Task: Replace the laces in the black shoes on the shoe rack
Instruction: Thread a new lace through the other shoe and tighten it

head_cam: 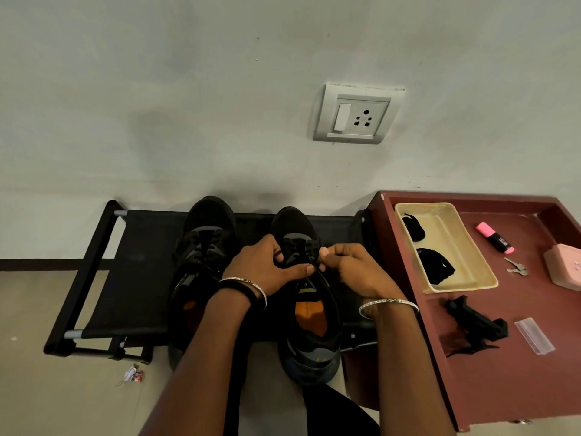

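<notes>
Forearms (204, 357) enter from bottom centre. At centre frame our left hand (267, 269) curls its fingers over the lacing of the right-side black shoe (309, 325), gripping it, thumb stretched toward the other hand. Our right hand (355, 273) pinches the black lace (301, 247) between thumb and forefinger. We note the second black shoe (204, 243) just left of it, both on the black shoe rack (125, 278). Spare laces (435, 267) lie in a beige tray (471, 278), right of frame, on a maroon table (518, 366)
</notes>
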